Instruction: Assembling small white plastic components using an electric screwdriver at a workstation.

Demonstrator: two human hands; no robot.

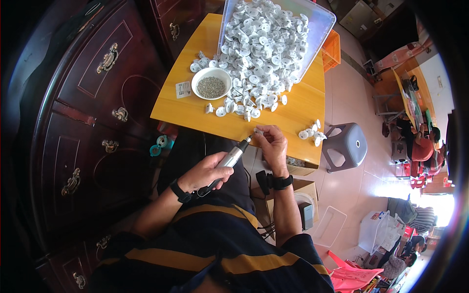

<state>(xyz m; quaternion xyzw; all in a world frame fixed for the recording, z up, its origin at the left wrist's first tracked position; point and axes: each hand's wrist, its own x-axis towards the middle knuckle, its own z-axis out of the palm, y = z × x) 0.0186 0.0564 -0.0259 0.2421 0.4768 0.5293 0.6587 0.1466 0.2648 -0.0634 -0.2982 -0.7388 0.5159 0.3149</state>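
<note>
My left hand [209, 172] is wrapped round a silver and black electric screwdriver [231, 158], its tip pointing up and to the right. In my right hand [273, 144], thumb and fingers pinch a small white plastic part [258, 131] at the table's front edge. The screwdriver's tip meets this part or lies very close to it; the fingers hide some of it. Beyond my hands stands a white bowl [199, 93] of small metal screws. A heap of similar white plastic parts [259, 53] spills from a clear plastic bin [316, 36] onto the table.
The yellow wooden table [181, 115] carries a small loose cluster of white parts [312, 132] at its right. A grey stool [349, 144] stands beside it. Dark wooden drawers [83, 107] rise close on the left. Below my right arm is a cardboard box [308, 188]. Other people sit farther right.
</note>
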